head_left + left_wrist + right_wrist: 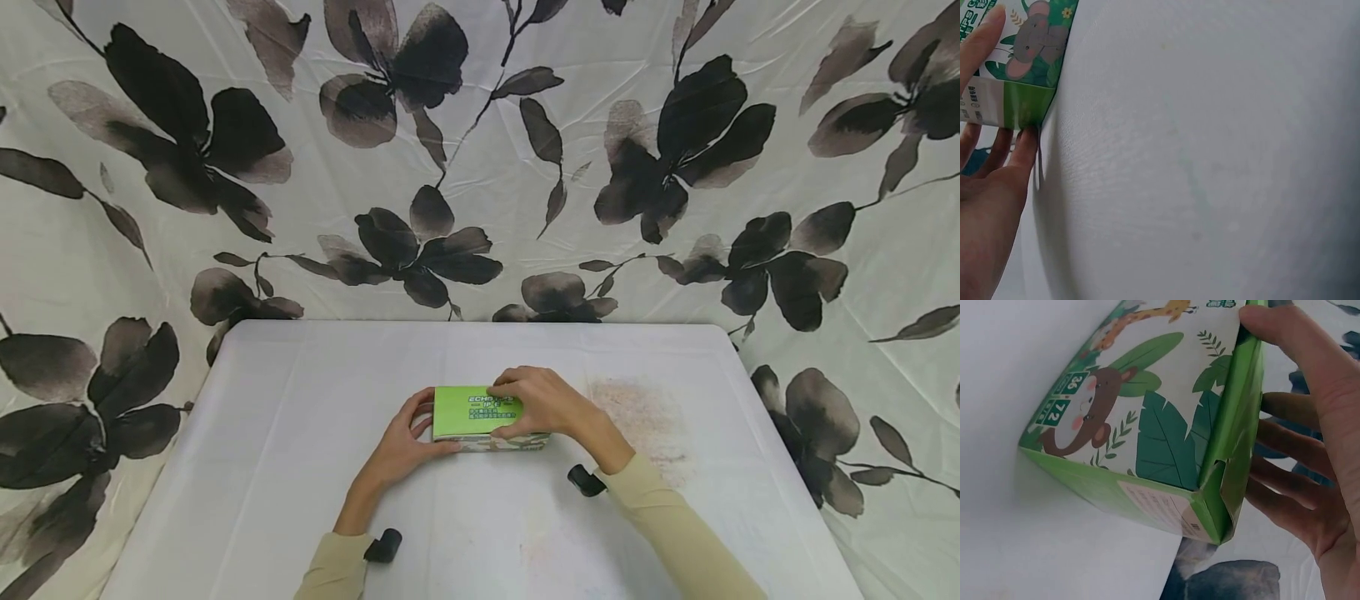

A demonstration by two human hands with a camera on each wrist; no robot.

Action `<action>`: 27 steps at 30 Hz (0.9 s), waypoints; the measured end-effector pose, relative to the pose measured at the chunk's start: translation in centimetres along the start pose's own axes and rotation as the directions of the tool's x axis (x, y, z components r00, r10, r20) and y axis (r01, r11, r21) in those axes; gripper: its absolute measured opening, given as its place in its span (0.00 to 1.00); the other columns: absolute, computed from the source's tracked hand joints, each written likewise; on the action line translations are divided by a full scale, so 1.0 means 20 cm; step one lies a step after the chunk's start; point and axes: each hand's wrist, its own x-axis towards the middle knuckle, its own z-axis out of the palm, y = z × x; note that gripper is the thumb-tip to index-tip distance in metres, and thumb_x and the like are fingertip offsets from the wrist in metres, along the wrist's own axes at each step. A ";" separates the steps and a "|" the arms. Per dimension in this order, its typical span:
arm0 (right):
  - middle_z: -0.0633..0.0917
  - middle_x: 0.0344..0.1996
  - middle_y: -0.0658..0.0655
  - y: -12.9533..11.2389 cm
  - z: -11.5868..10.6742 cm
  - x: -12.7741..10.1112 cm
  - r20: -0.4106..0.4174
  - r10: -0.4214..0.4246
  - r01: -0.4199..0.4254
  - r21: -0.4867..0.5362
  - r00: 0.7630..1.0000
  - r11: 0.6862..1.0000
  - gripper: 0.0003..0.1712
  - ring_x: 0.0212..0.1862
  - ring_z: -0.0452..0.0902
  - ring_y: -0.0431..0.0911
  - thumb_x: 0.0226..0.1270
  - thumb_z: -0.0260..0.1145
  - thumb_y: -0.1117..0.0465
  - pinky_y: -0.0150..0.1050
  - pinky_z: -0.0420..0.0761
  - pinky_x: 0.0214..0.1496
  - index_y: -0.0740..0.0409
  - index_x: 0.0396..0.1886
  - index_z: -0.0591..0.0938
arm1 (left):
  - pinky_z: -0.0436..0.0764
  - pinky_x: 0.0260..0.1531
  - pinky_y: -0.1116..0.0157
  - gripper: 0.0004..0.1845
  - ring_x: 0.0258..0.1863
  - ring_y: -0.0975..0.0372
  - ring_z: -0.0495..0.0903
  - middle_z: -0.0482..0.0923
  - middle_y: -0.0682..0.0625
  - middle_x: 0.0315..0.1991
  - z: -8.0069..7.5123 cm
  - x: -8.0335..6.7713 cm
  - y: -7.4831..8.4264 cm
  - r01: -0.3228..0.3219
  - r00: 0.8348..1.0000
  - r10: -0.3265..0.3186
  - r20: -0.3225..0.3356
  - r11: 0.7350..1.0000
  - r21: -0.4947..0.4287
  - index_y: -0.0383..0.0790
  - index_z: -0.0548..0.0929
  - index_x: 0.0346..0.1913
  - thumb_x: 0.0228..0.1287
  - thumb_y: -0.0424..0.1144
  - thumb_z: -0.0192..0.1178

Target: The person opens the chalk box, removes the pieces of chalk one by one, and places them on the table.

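A green cardboard box (456, 410) printed with cartoon animals sits on the white table. My left hand (399, 447) holds its left end, thumb at the front and fingers round the end. In the left wrist view an elephant shows on the front of the box (1038, 40). My right hand (551, 402) grips the right part of the box's top, thumb on the front upper edge and fingers over the lid. The right wrist view shows the box (1160, 394) with a bear and giraffe print, and its green lid slightly raised at the corner. The box's inside is hidden.
The white table (285, 400) carries a reddish-brown stain (637, 412) right of the box. A cloth with dark flowers (525, 192) hangs behind the table and at its sides. A black wrist device (384, 546) sits at each sleeve cuff.
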 end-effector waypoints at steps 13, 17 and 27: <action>0.88 0.49 0.53 0.05 -0.03 0.03 0.032 -0.057 0.055 0.067 0.998 0.996 0.32 0.50 0.84 0.46 0.57 0.78 0.42 0.43 0.83 0.55 0.58 0.56 0.88 | 0.67 0.71 0.62 0.54 0.71 0.51 0.65 0.64 0.45 0.72 0.00 0.00 -0.01 0.004 1.000 -0.004 -0.012 1.000 0.017 0.42 0.62 0.77 0.49 0.38 0.84; 0.89 0.48 0.54 0.07 -0.05 0.04 0.044 -0.042 0.035 0.159 0.998 0.987 0.28 0.49 0.85 0.46 0.59 0.77 0.45 0.44 0.83 0.55 0.57 0.53 0.89 | 0.67 0.71 0.63 0.55 0.72 0.51 0.64 0.64 0.45 0.72 0.00 0.00 0.00 0.010 1.000 -0.010 -0.002 1.000 0.006 0.43 0.61 0.77 0.48 0.39 0.84; 0.88 0.51 0.51 0.12 -0.06 0.01 0.075 0.051 -0.076 0.388 0.996 0.919 0.27 0.53 0.83 0.45 0.61 0.78 0.45 0.45 0.81 0.59 0.55 0.55 0.88 | 0.68 0.69 0.68 0.56 0.71 0.51 0.65 0.63 0.44 0.72 -0.01 0.00 0.01 0.020 1.000 -0.020 0.000 1.000 0.001 0.43 0.62 0.77 0.47 0.38 0.84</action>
